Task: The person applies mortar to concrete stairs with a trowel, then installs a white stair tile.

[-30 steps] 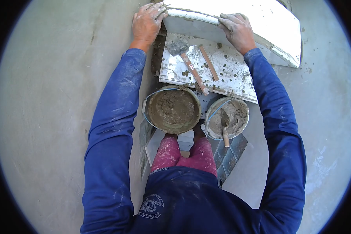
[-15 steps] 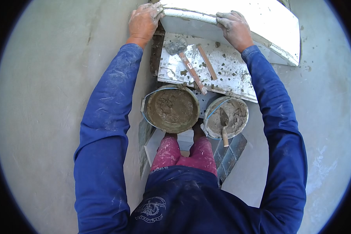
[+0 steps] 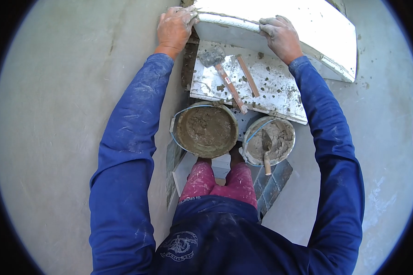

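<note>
A white slab (image 3: 303, 27), like a stair tread, lies across the top of the view with mortar smears along its rounded front edge. My left hand (image 3: 175, 30) is closed on the left end of that edge, close to the wall. Farther right along the same edge, my right hand (image 3: 281, 39) has its fingers curled over the top. Grey dust coats both hands; the fingertips are partly hidden. On the mortar-spattered step (image 3: 280, 89) below lie a rubber mallet (image 3: 229, 85) with a wooden handle and a thin wooden strip (image 3: 248, 75).
Two buckets stand in front of my legs: a larger one (image 3: 236, 123) of wet mortar at left, and a smaller one (image 3: 292, 149) with paler mix and a trowel (image 3: 267, 158) resting in it. Plastered walls (image 3: 69, 114) rise on both sides. Tiled steps (image 3: 273, 183) show beneath.
The whole view has shifted slightly, so everything sits a little lower and farther right. Both hands keep their places on the slab's edge.
</note>
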`<state>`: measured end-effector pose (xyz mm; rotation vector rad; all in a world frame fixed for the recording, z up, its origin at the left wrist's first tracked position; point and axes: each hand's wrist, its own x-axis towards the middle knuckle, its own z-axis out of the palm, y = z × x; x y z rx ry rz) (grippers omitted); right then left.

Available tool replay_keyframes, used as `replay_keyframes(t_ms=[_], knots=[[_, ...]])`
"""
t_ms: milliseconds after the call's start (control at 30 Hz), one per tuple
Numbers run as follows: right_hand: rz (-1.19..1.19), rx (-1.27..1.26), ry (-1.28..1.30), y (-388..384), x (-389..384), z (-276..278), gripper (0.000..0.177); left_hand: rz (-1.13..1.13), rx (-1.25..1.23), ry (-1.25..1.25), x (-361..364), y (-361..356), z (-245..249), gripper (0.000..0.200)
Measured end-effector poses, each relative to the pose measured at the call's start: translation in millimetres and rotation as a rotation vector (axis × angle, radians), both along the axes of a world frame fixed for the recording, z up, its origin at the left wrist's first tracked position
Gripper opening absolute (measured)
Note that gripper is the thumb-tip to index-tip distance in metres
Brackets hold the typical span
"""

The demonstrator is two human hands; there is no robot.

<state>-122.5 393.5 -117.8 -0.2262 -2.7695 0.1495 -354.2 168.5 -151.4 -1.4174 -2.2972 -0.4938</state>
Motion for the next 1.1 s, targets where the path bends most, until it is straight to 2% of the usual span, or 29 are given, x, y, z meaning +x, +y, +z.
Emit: replay_keyframes(t_ms=[1100], knots=[[-0.026,0.009,0.023,-4.1,-1.2,-2.5,0.013,-0.016,0.031,0.027,5.1,1.1,4.6,0.020]])
